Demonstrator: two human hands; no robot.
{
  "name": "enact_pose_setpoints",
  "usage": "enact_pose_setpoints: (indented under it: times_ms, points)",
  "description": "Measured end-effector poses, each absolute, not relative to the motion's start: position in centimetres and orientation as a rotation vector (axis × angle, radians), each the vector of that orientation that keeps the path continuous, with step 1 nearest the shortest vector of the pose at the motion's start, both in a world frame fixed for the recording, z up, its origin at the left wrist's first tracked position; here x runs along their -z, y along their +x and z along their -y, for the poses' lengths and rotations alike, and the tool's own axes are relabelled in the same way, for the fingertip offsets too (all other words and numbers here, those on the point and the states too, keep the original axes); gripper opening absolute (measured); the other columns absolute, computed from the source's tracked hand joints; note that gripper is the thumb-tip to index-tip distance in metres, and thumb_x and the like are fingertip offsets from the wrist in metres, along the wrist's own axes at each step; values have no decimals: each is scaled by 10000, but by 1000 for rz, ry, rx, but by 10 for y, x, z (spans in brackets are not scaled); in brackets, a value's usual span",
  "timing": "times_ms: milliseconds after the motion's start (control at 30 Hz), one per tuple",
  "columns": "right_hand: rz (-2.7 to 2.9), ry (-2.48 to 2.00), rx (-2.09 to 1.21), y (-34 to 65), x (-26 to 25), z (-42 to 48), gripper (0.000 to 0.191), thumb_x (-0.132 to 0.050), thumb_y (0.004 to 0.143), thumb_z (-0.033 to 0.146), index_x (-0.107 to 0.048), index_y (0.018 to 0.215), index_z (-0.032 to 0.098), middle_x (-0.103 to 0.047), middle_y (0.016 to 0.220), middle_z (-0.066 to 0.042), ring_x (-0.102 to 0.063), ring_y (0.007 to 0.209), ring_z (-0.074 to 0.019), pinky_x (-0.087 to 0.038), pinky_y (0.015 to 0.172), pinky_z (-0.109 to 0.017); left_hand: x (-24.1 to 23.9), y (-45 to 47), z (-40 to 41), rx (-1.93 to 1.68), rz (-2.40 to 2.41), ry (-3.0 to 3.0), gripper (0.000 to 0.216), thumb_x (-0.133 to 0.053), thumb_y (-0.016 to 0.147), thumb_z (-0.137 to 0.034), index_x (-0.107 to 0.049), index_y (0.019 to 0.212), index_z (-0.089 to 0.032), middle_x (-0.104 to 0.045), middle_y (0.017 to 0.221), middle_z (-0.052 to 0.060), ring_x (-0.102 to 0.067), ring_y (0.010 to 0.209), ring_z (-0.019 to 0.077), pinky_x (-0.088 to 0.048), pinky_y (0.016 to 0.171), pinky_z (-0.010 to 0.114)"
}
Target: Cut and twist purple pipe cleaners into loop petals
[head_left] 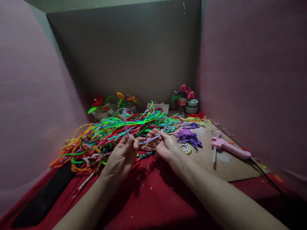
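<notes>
A thin lilac pipe cleaner runs bent between my two hands. My left hand pinches it between thumb and fingertips, and one end sticks up, slightly blurred. My right hand is turned palm up, with the thumb laid over the pipe cleaner and the fingers half curled under it. Just beyond both hands spreads a big heap of pipe cleaners in green, red, blue and orange. Pliers or cutters with dark jaws lie beneath the hands, partly hidden.
At right, a pink glue gun rests on a cardboard sheet, its cord trailing off. Purple bundles and a tape roll lie nearby. Pipe-cleaner flowers and a lidded jar stand behind. A black case lies left on red cloth.
</notes>
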State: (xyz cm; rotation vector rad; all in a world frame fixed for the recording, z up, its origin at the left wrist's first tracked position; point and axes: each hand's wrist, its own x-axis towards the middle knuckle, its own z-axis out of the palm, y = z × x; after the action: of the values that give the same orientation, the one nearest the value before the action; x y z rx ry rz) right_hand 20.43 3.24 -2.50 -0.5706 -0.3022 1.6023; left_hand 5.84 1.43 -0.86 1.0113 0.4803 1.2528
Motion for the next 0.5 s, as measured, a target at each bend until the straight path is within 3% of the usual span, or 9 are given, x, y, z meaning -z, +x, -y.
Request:
enact_pose_setpoints:
  times_ms: [100, 167, 267, 367, 500]
  points:
    - [233, -382, -1671, 206, 23, -29, 156, -401, 869, 172, -553, 855, 138, -659, 639, -55, -642, 667, -167, -487, 643, -315, 10, 54, -23, -1266, -486, 796, 117, -491, 817, -131, -552, 718, -132, -436, 516, -30, -546, 671, 111, -475, 761, 267]
    - [286, -327, -1683, 206, 22, -26, 156, -411, 874, 202, -559, 870, 153, -598, 504, 0, -599, 529, -135, -463, 560, -271, 10, 53, -25, -1262, -495, 720, 176, -432, 844, -110, -532, 700, -124, -434, 527, -34, -530, 608, 86, -486, 749, 267]
    - [387, -278, -1691, 203, 22, -22, 184, -406, 884, 263, -561, 863, 167, -388, 330, 88, -368, 300, -71, -327, 399, -194, 9, 54, -24, -1259, -465, 727, 197, -412, 851, -107, -491, 672, -130, -392, 515, -55, -446, 476, 52, -498, 629, 248]
    - [501, -340, -1728, 198, 23, -16, 168, -431, 871, 259, -561, 857, 153, -302, 303, 112, -204, 260, -46, -192, 343, -180, 8, 56, -21, -1264, -467, 848, 122, -461, 833, -128, -486, 714, -145, -339, 487, -79, -307, 372, 33, -388, 414, 176]
    - [656, -447, -1773, 192, 26, -9, 139, -484, 826, 264, -553, 828, 143, -304, 296, 113, -146, 263, -37, -112, 332, -180, 6, 59, -12, -1221, -524, 1008, 52, -515, 812, -206, -488, 785, -170, -320, 484, -91, -250, 363, 30, -281, 368, 152]
